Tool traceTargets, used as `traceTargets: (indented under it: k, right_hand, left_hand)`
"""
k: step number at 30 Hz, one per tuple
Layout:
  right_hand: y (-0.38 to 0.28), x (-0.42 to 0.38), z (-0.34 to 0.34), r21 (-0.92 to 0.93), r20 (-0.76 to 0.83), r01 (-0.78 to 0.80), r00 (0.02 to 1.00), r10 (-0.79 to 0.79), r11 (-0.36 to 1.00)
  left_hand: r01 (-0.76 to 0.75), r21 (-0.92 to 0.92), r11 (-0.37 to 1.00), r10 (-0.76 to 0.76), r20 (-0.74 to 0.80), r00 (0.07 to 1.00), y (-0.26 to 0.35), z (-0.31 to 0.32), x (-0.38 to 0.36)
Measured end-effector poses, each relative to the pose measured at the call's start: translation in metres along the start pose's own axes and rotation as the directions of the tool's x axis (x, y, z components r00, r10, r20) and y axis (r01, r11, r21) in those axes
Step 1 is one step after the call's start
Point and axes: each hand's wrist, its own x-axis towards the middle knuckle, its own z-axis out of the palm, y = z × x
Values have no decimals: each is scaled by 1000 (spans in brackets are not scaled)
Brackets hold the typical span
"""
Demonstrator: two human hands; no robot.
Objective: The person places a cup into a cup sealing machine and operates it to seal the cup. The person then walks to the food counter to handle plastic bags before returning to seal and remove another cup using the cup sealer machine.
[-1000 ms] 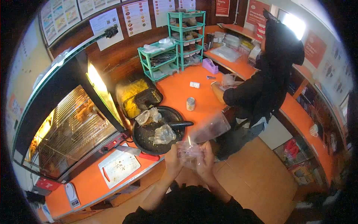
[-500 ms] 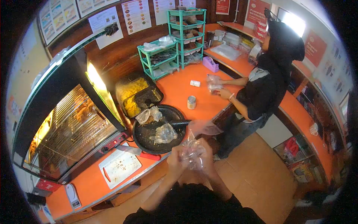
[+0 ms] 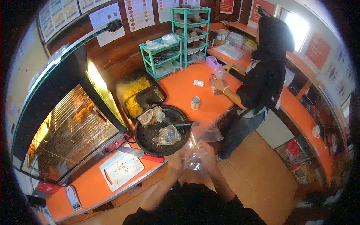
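Observation:
A clear plastic bag [image 3: 193,160] is stretched between my two hands, just past the counter's front edge. My left hand [image 3: 175,159] pinches its left side, while the fingers of my right hand [image 3: 207,153] close on the right side. Beyond them, a sheer plastic flap [image 3: 213,135] spreads out to the right. Close ahead of my left hand stands a round black pan [image 3: 150,144], with a crumpled clear plastic bag [image 3: 168,135] and another crumpled bag [image 3: 147,117] in it. A dark handle lies across the pan's right rim.
A co-worker [image 3: 264,67] at the right handles a small bag by a purple tape dispenser [image 3: 213,62]. A can [image 3: 195,103] and small white box [image 3: 198,83] stand on the orange counter. At left are a knife [image 3: 150,157], cutting board [image 3: 123,168], scale [image 3: 73,197] and glass warmer [image 3: 71,131].
My hands have spread the bag slightly, pulling its plastic tauter. The co-worker has lifted one hand toward the tape dispenser, with the small bag shifted slightly. My view has tilted a little.

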Motion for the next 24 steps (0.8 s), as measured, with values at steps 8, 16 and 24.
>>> traceTargets:
  k: [8,16,24]
  right_hand:
    - [38,53,-10,-814,-180,312,665,-724,490]
    - [-4,63,47,-440,62,306,948,-311,844]
    - [10,149,10,-12,-253,149,956,-147,989]
  left_hand:
    - [-302,396,867,343,-33,939,-6,-62,44]
    - [-280,208,937,278,39,960,-17,-58,69]
    - [23,105,994,-8,-145,989,-27,-19,109]
